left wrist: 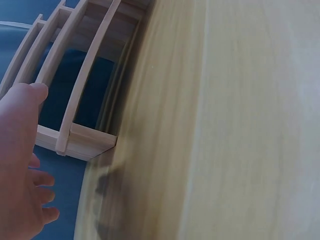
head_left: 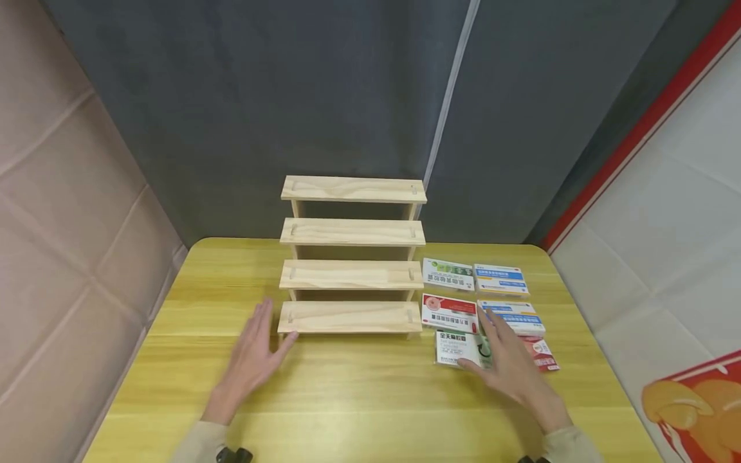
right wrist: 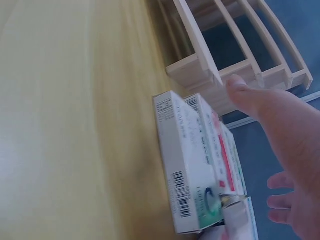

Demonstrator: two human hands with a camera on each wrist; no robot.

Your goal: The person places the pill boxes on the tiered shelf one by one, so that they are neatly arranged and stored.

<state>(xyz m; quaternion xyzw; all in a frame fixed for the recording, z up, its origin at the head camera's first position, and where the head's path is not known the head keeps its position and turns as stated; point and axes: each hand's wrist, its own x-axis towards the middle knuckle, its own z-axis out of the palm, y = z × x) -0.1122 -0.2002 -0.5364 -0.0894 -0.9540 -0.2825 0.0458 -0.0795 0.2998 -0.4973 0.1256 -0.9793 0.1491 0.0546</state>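
A pale wooden stepped rack (head_left: 352,275) with several shelves stands on the table. My left hand (head_left: 249,360) is just left of its lowest shelf, fingers extended and holding nothing; whether the thumb touches the rack I cannot tell. To the rack's right lie several medicine boxes. Over them hovers my right hand (head_left: 509,363), fingers spread and gripping nothing. It partly covers a white and green box (head_left: 456,348) and a red box (head_left: 541,354). Near its fingertips are a red and white box (head_left: 449,313) and a blue and white box (head_left: 514,317).
Behind these, a green and white box (head_left: 448,274) and another blue and white box (head_left: 500,280) lie near the back edge of the wooden table (head_left: 347,399). A dark grey curtain (head_left: 289,96) hangs behind the table. Pale walls rise at both sides.
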